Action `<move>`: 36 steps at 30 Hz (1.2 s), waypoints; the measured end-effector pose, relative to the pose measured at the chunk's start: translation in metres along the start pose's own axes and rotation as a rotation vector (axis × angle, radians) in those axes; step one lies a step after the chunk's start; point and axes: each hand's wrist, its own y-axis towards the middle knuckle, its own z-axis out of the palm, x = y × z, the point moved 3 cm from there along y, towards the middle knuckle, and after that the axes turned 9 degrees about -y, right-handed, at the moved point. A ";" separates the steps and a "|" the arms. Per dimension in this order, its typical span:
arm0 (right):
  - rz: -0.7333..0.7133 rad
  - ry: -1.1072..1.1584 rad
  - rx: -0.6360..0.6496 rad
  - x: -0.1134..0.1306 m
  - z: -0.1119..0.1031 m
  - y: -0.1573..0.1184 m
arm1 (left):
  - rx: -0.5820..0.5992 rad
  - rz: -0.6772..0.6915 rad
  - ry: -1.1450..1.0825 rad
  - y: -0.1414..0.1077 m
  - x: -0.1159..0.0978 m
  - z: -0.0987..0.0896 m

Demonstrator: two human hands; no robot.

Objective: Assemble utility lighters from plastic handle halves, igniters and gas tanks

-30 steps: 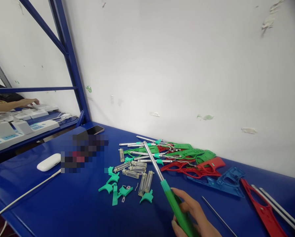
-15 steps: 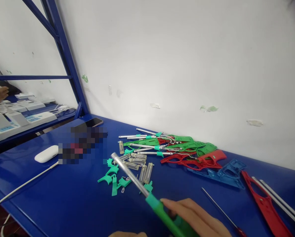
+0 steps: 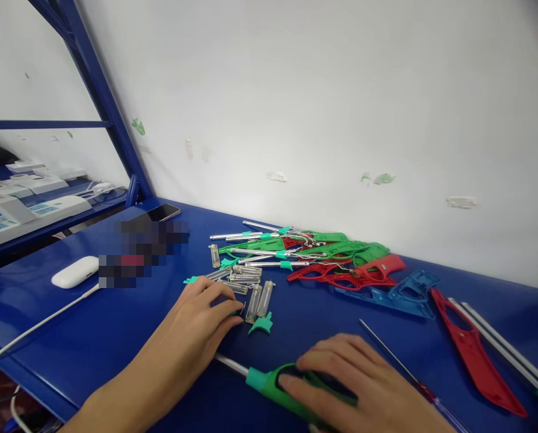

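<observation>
My right hand is wrapped around the green handle of a long-reach lighter, which lies low over the table with its metal tube pointing left. Part of that tube passes behind my left wrist. My left hand has come down on the small teal plastic pieces, its fingertips drawn together; whatever is between them is too small and hidden to name. Just right of those fingertips lie several clear fuel tanks and a teal trigger piece.
Lighter shells in green, red and blue lie along the wall, with metal tubes and wires. A screwdriver rests at right. Further left are a white case, cable and phone.
My left hand has reached forward from the bottom edge onto the teal pieces. The lighter in my right hand has been lowered, its tube now pointing more to the left.
</observation>
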 end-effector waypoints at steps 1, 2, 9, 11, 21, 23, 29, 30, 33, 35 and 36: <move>0.016 -0.001 -0.032 -0.004 -0.007 -0.002 | 0.022 -0.006 0.012 0.001 0.001 0.002; 0.070 -0.035 -0.062 -0.010 -0.015 -0.007 | 0.045 -0.010 0.024 0.002 0.001 0.003; 0.548 -0.229 -0.280 -0.057 -0.052 -0.059 | 0.131 -0.048 0.099 0.011 0.004 0.008; 0.522 -0.286 -0.285 -0.060 -0.051 -0.061 | 0.119 -0.072 0.096 0.010 0.006 0.006; 0.425 -0.404 -0.057 -0.061 -0.040 -0.051 | 0.068 -0.128 0.046 0.018 0.012 0.001; 0.478 -0.410 0.036 -0.066 -0.037 -0.055 | 0.036 -0.153 0.046 0.020 0.006 -0.006; 0.500 -0.292 0.274 -0.069 -0.022 -0.065 | -0.038 -0.315 0.036 0.029 -0.028 -0.022; 0.496 -0.266 0.288 -0.068 -0.020 -0.064 | -0.027 -0.331 0.016 0.030 -0.033 -0.021; 0.479 -0.188 0.293 -0.063 -0.019 -0.059 | 0.032 -0.356 -0.072 0.034 -0.045 -0.014; 0.482 -0.128 0.261 -0.060 -0.020 -0.054 | 0.061 -0.366 -0.139 0.033 -0.051 -0.012; 0.491 -0.093 0.238 -0.058 -0.022 -0.051 | 0.066 -0.369 -0.174 0.033 -0.055 -0.011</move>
